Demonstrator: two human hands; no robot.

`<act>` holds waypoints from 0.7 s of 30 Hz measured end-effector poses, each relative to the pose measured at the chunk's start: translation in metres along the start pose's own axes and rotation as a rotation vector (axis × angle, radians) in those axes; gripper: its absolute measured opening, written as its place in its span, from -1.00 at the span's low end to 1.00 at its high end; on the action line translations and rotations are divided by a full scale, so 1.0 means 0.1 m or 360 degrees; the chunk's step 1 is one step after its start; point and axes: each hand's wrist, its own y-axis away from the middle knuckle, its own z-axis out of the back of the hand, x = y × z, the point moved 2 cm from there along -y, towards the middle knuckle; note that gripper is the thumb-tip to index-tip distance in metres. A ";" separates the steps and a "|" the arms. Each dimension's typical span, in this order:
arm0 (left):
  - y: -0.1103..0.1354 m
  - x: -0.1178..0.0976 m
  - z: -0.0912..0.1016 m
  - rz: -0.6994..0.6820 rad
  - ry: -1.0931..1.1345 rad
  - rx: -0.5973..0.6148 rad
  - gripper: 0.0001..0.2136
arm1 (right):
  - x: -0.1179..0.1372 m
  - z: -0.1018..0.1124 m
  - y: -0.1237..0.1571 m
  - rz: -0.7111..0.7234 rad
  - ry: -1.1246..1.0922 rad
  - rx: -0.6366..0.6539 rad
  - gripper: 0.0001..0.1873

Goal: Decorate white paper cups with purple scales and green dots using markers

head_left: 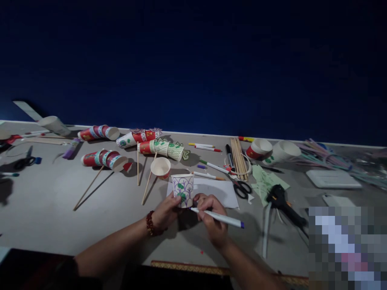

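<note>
My left hand point(167, 211) is closed around the lower left side of a white paper cup point(183, 189), which bears green leaf prints and purple scale-like lines. My right hand point(214, 217) grips a white marker pen point(225, 218) with a purple end, its tip at the cup's lower right edge. Beneath and behind the cup lies a white sheet of paper point(216, 192). Just beyond it stands an open paper cup point(161, 167). A small purple pen cap point(201, 166) rests on the table. The fingers of my left hand behind the cup are hidden.
Stacked-cup figures on sticks point(104, 160) lie at the left and back. Scissors point(242, 188), wooden sticks point(238, 157), crumpled green paper point(266, 181) and a black glue gun point(286, 205) are on the right. More paper cups point(282, 152) stand near the back wall.
</note>
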 end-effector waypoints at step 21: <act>-0.01 -0.09 -0.16 0.0065 -0.0032 -0.0057 -0.33 | 0.03 -0.01 0.00 0.0146 0.0182 -0.0015 -0.92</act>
